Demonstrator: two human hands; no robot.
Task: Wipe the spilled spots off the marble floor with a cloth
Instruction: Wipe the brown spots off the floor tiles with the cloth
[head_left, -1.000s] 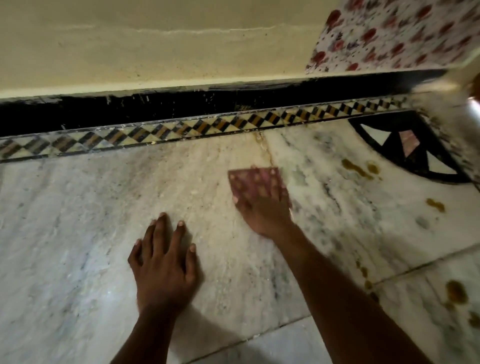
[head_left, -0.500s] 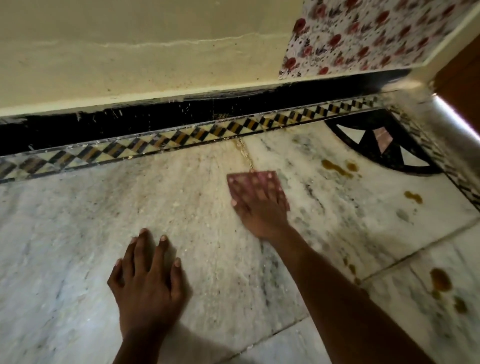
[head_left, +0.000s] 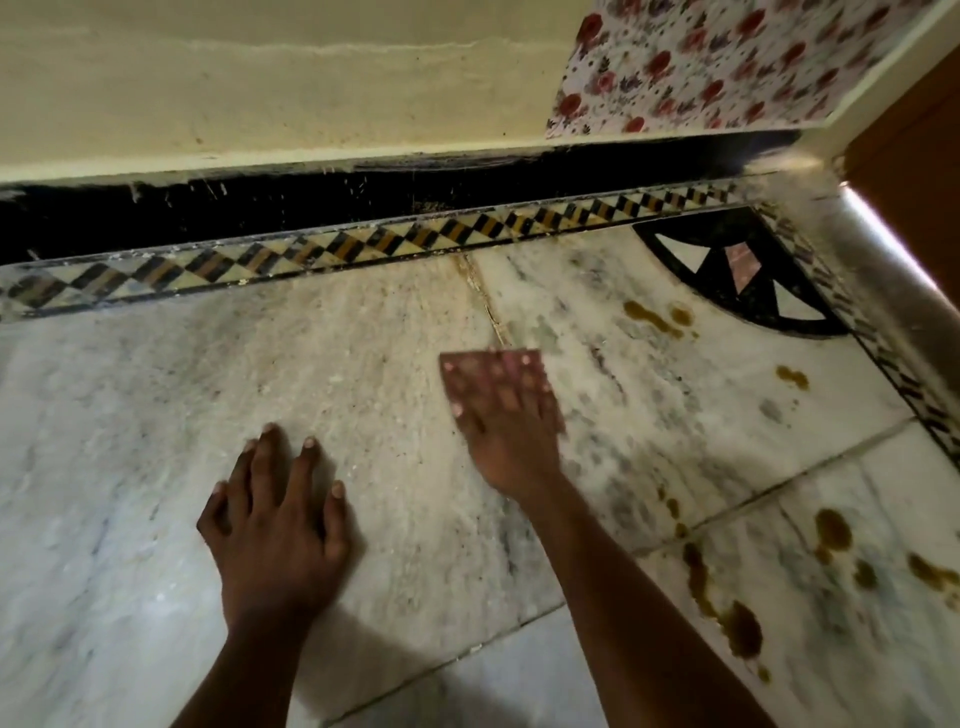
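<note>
Pressing flat on one reddish patterned cloth (head_left: 493, 376) with straight fingers: right hand (head_left: 506, 447), nothing curled round the fabric. Cloth lying on the marble floor (head_left: 130, 415), just below a slab joint (head_left: 485, 306) and well short of the stains. Bracing on bare marble nearby, palm down, fingers spread and holding nothing: left hand (head_left: 275, 530). Two hands in view, one cloth.

Counted brown spilled spots: two beside the corner inlay (head_left: 655, 318), one lone spot (head_left: 792, 376) nearer the right border, one trail of drips (head_left: 696, 571) ending in a large blot (head_left: 743, 631), one cluster (head_left: 834, 530) at lower right. Exact drip count in the trail not discernible through blur.

Also noted: one checkered border strip (head_left: 363, 249), one black skirting (head_left: 311, 200), one cream wall (head_left: 260, 93), one floral sheet (head_left: 717, 62).
</note>
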